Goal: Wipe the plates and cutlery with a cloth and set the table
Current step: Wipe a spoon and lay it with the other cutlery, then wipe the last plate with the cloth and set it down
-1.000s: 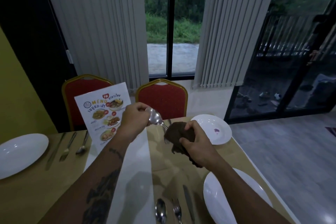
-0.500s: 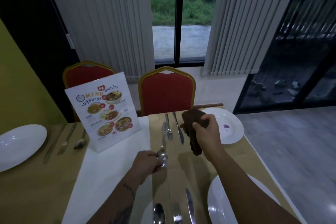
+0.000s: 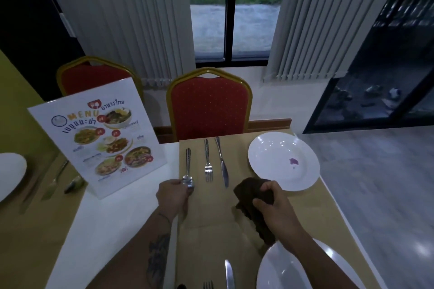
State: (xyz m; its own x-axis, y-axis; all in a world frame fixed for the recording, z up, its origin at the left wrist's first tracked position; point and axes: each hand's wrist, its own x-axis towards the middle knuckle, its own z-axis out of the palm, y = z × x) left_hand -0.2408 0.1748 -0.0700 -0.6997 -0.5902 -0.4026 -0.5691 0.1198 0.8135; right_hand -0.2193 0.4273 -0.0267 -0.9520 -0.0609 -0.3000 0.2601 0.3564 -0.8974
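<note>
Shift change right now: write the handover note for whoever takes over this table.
Left hand: fingers on the bowl of the spoon, which lies on the placemat beside the fork and knife.
Right hand: holding the dark cloth.
Far plate: right of that cutlery, purple spot on it.
Near plate: at the bottom edge, with its own knife and fork.
Done: far cutlery laid.
Left: let go of the spoon; wipe the spotted plate.

The spoon (image 3: 187, 172), fork (image 3: 207, 163) and knife (image 3: 222, 162) look like polished metal. My plate (image 3: 281, 159) is glossy white, the cloth (image 3: 252, 197) dark and matt, the desk (image 3: 211, 218) cover dull tan, the menu (image 3: 98, 138) shiny.
</note>
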